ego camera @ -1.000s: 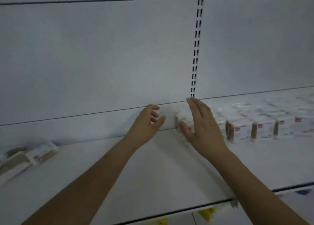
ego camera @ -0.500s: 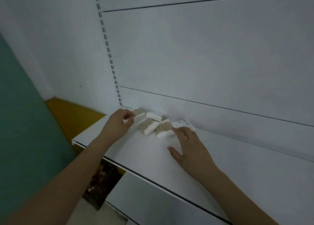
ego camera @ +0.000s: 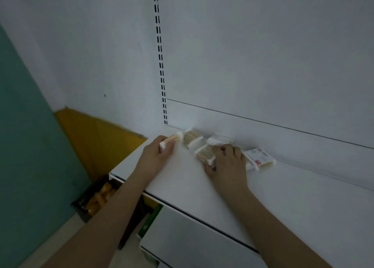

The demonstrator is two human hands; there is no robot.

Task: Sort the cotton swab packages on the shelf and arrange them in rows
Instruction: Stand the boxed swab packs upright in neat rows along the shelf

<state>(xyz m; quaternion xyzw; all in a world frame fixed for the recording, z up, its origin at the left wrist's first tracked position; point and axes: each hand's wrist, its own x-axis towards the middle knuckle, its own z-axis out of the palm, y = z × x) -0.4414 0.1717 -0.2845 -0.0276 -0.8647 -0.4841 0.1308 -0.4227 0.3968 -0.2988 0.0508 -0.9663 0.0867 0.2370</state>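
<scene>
Head view, looking down at the left end of a white shelf (ego camera: pixel 182 182); a small cluster of cotton swab packages lies against the back panel (ego camera: pixel 263 65), none yet in a row as far as can be seen. Progress judged early at this end: the packages sit at mixed angles, some touching, some just apart; straightening and lining up all remains.

Left hand (ego camera: pixel 156 156) grips the leftmost package (ego camera: pixel 171 140), fingers curled round its near end; the package points obliquely toward the back corner. Right hand (ego camera: pixel 226 162) rests on the angled package (ego camera: pixel 204 154), fingers bent over its top and thumb at its near side; it appears to hold it, though a press cannot be ruled out.

Between the hands a third package (ego camera: pixel 192 137) lies untouched near the back; a pale package (ego camera: pixel 219 140) sits just behind the right fingers; a labelled package (ego camera: pixel 260 158) with a red mark lies to the right of that hand, touching or nearly so.

Appearance: flat clear packs; tan sticks in a tight band; white tips at both ends; light and likely to slide easily.
</scene>
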